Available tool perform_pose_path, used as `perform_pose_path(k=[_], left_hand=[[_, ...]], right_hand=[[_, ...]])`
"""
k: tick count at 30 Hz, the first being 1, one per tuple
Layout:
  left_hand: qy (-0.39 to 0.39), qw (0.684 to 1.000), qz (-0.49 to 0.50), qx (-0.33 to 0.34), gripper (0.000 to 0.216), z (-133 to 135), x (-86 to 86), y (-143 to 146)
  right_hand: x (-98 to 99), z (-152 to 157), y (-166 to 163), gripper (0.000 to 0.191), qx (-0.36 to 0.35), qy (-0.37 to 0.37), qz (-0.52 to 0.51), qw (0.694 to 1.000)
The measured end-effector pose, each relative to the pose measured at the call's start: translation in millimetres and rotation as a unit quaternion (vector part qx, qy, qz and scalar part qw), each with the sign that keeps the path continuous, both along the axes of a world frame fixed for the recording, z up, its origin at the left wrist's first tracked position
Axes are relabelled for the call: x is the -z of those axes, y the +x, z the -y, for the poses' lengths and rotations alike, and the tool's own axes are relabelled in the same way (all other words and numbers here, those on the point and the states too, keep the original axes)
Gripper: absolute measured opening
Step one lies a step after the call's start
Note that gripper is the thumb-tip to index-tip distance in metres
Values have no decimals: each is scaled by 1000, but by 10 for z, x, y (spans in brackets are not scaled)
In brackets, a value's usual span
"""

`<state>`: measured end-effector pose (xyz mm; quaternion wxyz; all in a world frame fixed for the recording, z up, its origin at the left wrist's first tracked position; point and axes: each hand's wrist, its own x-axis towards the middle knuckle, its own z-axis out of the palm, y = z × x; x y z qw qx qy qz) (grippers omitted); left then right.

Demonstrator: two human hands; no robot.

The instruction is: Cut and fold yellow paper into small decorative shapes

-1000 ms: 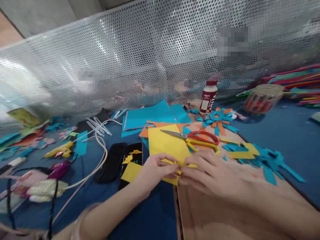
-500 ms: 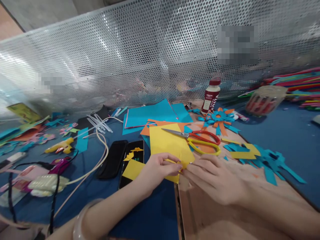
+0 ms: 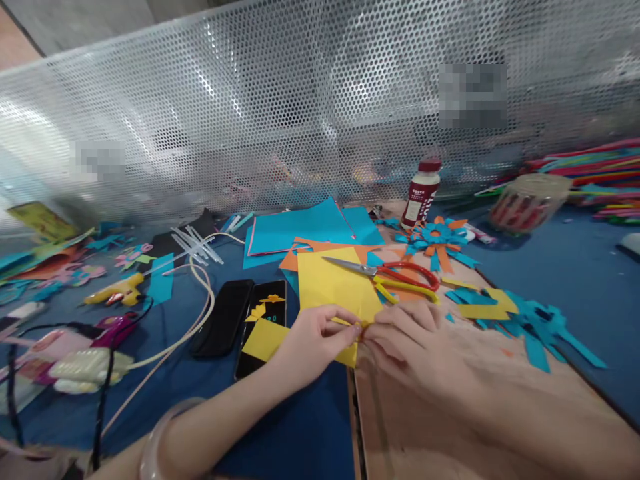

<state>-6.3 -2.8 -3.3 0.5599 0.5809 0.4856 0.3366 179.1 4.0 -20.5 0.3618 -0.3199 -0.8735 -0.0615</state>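
Observation:
My left hand [image 3: 320, 340] and my right hand [image 3: 407, 340] meet at the fingertips over a yellow sheet [image 3: 330, 283]. Both pinch a small yellow piece of paper [image 3: 367, 325], mostly hidden by the fingers. Scissors [image 3: 373, 270] with red and yellow handles lie on the sheet's right side, just beyond my right hand. Left of my left hand, a yellow paper strip [image 3: 264, 339] and two little yellow paper flowers [image 3: 273, 299] rest on a dark phone [image 3: 260, 293].
A second black phone [image 3: 225, 317], a yellow glue gun [image 3: 117, 290] and cables lie left. Blue sheets [image 3: 300, 230] are at the back, near a bottle [image 3: 421, 193] and a jar [image 3: 530, 203]. Blue paper cut-outs [image 3: 540, 327] lie right. A perforated metal screen [image 3: 280, 100] stands behind.
My right hand's fingers have curled in and shifted slightly, now covering part of the scissors' yellow handle. My left hand stays nearly where it was. The view has shifted a little.

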Motion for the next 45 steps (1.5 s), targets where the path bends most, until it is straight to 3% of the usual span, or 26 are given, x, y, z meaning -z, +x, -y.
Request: perform_pose_path(k=[2,5,10,15,21,29,35,45], left_hand=[[-1,1000,3,3,30,1,4,-4],[-1,1000,4,4,27,-3,5,-11],[-11,1000,22,1,24,-4,-36,-2],[-75,993,77,-39,25,28,-67,41],[-94,991,86,-40,28,46,-55,55],[-100,990,94,-24,28,58,-76,70],[-54,995,82,-18,30,56,-63,62],[-4,1000,23,12,32,37,-27,15]], right_hand=[[14,0,-8,7,16,-9,-38,999],[-1,-7,-26,21,36,-37,-77,996],[-62,-7,-36,11,12,-118,-72,990],[-30,-12,14,18,11,-50,-78,996],[-48,-8,64,8,-37,26,-24,999],[-85,-7,30,12,-63,17,-12,998],[-72,11,-9,17,-24,-70,-31,997],[-27,27,18,20,16,-77,-46,996]])
